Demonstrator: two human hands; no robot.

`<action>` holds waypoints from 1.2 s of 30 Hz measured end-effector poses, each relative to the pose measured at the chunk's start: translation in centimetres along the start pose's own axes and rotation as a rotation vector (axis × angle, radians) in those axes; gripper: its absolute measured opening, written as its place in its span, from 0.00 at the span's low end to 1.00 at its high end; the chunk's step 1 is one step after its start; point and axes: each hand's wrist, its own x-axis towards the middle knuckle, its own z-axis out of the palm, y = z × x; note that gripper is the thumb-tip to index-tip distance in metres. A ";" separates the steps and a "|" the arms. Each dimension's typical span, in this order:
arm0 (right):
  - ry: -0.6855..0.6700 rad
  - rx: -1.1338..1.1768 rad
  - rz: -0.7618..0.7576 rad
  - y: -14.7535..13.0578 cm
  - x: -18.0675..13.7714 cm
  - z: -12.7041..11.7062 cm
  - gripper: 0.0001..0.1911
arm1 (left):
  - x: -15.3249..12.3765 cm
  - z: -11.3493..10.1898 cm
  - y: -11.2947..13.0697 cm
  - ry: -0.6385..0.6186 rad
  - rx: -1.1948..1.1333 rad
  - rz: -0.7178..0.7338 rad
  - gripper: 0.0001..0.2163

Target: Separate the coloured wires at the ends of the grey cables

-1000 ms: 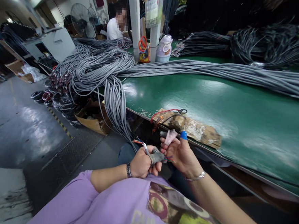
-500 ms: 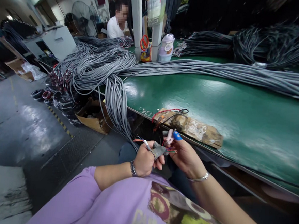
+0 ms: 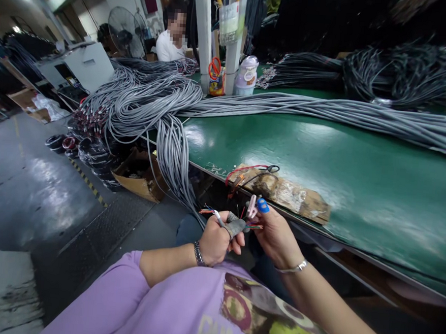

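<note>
The left hand (image 3: 218, 240) is curled into a loose fist, its thumb and forefinger, wrapped in grey finger covers (image 3: 236, 228), pressed together on a cable (image 3: 218, 217). The cable's pale end pokes out above the knuckles, with a tuft of bare coloured strands (image 3: 207, 211) beyond it, on the side away from the other hand. More thin wires (image 3: 256, 226) stick out past the left fingertips, towards the right palm. The right hand (image 3: 277, 237) pinches a small pink clip (image 3: 251, 207) between its thumb, capped with a blue cover (image 3: 263, 206), and a finger mostly hidden behind it. The clip sits just above those thin wires; whether it touches one is too small and blurred to tell.

To work well here, the left grip should be firm close to the wire roots, so that a tug does not drag the whole cable through the fist. Spreading the wires a little beyond the fingertips would let one be picked out without catching its neighbours. The right wrist is best held low and steady, with small pulls in line with the wire. The wooden board (image 3: 314, 204) lies just beyond the right fingertips, on the bench edge, so a wide swing could knock it.
</note>
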 end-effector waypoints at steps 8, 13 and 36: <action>-0.031 0.017 0.066 0.3 0.5 0.1 0.26 | 0.5 -0.1 -0.6 0.004 0.017 0.025 0.18; -0.020 0.209 0.135 0.5 1.2 0.4 0.22 | 0.5 -0.2 -1.0 0.006 0.029 0.027 0.17; -0.337 -0.005 0.358 -1.1 -1.4 -2.1 0.18 | -0.7 -1.4 -1.7 -0.036 0.123 0.047 0.16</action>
